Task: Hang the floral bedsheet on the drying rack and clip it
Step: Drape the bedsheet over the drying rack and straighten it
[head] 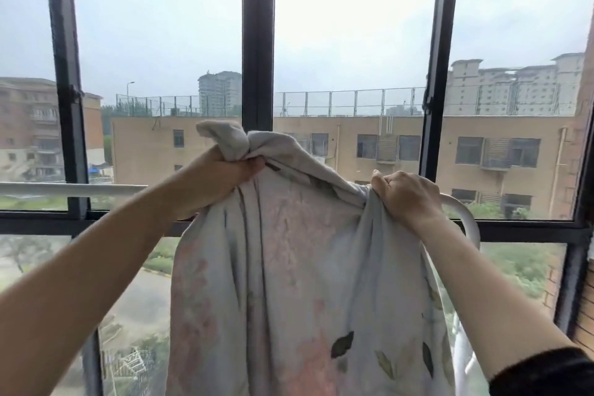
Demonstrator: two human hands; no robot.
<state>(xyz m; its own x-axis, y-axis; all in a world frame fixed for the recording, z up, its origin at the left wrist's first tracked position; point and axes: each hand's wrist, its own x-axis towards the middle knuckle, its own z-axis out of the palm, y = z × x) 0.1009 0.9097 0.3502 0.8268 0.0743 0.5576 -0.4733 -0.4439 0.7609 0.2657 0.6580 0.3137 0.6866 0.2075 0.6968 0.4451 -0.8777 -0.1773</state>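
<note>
Floral bedsheet (305, 283) hangs before window, top edge bunched. Left hand (221, 170) fisted on gathered corner; right hand (408, 196) clamped on edge near drying rack (466, 212) rail; hands apart. Whether sheet is over rail yet: unclear. Fabric soft, limp, likely light. Grip top hem, spread wide.

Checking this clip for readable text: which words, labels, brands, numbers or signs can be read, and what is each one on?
No text can be read anywhere.
floral bedsheet, gripped by the left hand and right hand: only a flower and leaf print, no tag in view.
drying rack: plain white rail, no marking.
buildings beyond the window frame: no sign visible; any would be too blurred to read.
</note>
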